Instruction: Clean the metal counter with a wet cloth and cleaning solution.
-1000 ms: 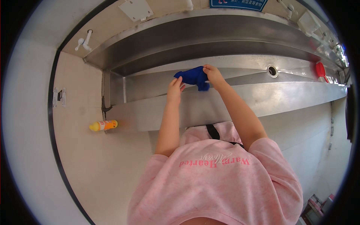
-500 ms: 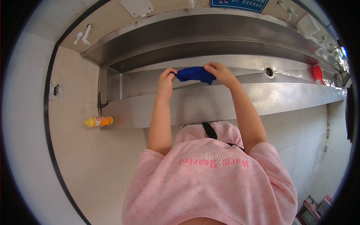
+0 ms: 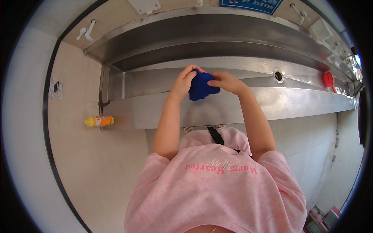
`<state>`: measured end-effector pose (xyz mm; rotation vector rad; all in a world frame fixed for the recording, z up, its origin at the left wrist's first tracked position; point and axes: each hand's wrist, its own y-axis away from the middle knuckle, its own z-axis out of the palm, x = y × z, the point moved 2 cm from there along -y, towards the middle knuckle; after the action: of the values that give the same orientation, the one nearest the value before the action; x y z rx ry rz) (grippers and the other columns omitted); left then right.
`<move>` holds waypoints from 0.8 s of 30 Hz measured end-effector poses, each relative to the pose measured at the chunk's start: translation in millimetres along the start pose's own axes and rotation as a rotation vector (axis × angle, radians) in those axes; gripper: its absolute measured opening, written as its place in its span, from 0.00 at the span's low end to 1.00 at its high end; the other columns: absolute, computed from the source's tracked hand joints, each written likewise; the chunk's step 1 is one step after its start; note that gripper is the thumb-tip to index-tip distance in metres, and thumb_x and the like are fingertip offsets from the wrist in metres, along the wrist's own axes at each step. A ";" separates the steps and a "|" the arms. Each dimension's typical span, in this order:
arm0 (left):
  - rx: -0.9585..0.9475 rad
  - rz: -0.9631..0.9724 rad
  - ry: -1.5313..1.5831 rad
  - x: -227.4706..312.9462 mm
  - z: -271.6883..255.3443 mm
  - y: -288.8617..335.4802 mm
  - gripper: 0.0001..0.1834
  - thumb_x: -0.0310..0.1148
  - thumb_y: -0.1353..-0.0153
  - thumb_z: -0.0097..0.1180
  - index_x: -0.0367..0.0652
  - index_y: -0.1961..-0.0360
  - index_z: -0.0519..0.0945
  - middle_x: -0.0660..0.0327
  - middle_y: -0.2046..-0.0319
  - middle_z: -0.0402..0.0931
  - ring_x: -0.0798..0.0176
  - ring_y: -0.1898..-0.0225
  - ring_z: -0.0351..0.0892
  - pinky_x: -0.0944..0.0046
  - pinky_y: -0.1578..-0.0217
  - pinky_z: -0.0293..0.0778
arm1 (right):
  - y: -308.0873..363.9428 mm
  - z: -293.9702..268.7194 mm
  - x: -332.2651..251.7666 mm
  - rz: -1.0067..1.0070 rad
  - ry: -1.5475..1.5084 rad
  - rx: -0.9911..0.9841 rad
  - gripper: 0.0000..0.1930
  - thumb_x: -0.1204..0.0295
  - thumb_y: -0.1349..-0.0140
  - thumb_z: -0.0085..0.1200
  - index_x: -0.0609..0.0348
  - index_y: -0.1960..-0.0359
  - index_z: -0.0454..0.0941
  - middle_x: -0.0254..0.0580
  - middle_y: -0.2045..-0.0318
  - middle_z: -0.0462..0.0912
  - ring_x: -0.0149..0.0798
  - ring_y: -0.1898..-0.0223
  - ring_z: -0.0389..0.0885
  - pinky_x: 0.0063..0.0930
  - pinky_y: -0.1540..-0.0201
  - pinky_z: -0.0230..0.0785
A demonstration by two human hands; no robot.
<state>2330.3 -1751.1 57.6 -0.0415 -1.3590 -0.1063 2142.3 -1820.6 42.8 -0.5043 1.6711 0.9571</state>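
Note:
A dark blue cloth hangs bunched between my two hands, over the front part of a long stainless steel trough sink. My left hand is closed on its upper left edge. From the other side my right hand pinches it, thumb in front of the fabric. The hands are close together, and the cloth's lower end droops below them.
An orange bottle with a yellow cap stands left of the sink's front corner. Inside the trough are a round drain and, farther right, a red scoop-like thing. White taps stick out from the tiled wall.
My hands have come closer together. The cloth, stretched sideways between them before, is now gathered and hangs lower.

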 end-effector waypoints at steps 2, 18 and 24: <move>0.190 -0.037 -0.131 1.2 5.6 1.2 0.13 0.29 0.37 0.50 0.42 0.51 0.74 0.58 0.57 0.77 0.68 0.56 0.73 0.68 0.53 0.69 | 1.6 0.0 -9.0 0.028 0.042 -0.015 0.19 0.66 0.39 0.57 0.61 0.47 0.76 0.42 0.57 0.81 0.32 0.56 0.78 0.26 0.51 0.69; 0.267 0.045 -0.580 -36.2 -23.6 25.6 0.11 0.19 0.44 0.56 0.37 0.59 0.82 0.58 0.60 0.80 0.64 0.57 0.78 0.66 0.54 0.71 | 31.8 -3.7 -13.2 -0.218 0.329 0.046 0.17 0.69 0.38 0.56 0.60 0.49 0.77 0.39 0.59 0.80 0.35 0.60 0.78 0.27 0.52 0.69; 0.141 -0.493 -1.348 -126.4 -52.1 105.2 0.29 0.21 0.45 0.55 0.46 0.40 0.69 0.51 0.41 0.68 0.47 0.38 0.65 0.53 0.42 0.67 | 48.2 79.2 100.1 -0.119 0.713 -0.428 0.21 0.67 0.39 0.53 0.54 0.44 0.74 0.48 0.48 0.75 0.48 0.47 0.74 0.38 0.43 0.67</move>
<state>2365.5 -1644.6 -73.5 0.4147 -2.6994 -0.4496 2122.0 -1715.2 -41.4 -1.3395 2.0204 1.1256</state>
